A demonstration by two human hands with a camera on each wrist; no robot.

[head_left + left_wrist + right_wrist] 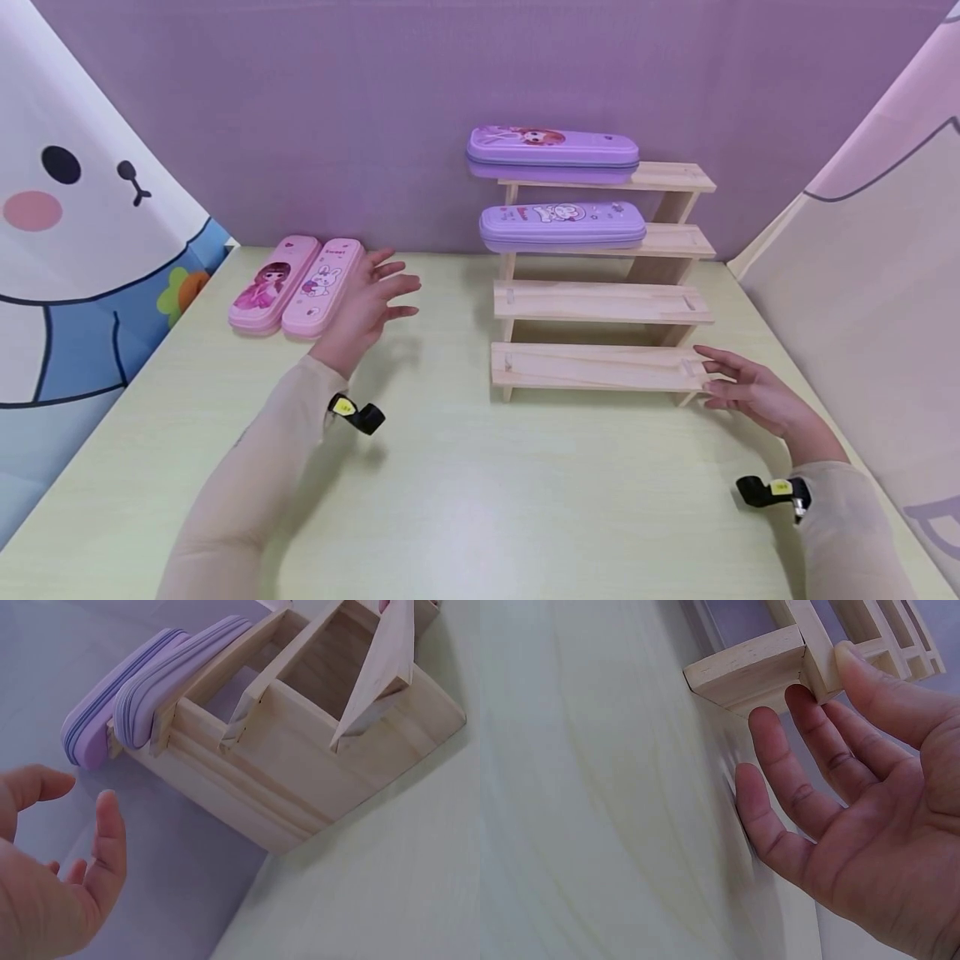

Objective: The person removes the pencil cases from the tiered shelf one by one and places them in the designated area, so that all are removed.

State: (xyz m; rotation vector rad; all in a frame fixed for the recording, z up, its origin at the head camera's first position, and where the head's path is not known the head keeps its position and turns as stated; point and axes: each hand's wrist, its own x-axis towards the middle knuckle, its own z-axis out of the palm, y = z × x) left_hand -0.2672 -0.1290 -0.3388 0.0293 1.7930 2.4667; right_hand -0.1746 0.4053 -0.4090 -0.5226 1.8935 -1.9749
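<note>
We count 4 cases, 2 up on the wooden rack (603,302) and 2 down on the tabletop (465,483). The purple case (592,154) lies along the top shelf, and the lilac case (517,225) along the shelf just below it; the lower 2 shelves carry no case. At the left, the doll-print pink case (260,287) and the bunny-print pink case (322,287) lie side by side. From this layout we judge the work partway: 2 cases placed, 2 remaining.

Our left hand (363,304) is beside the bunny-print pink case, overlapping its right edge in the head view. Its fingers are spread wide with nothing between them; we cannot tell whether the hand touches the case. Our right hand (761,396) is at the right end of the lowest shelf (592,367), its thumb and bent fingers seeming to hold the board lightly between them, though we cannot tell how firmly.

For writing, we can read "Sweet" near the upper end of the bunny-print pink case. The lilac case has lettering too small to make out, as does the yellow label (344,407) on the left wrist. We see no legible brand.
</note>
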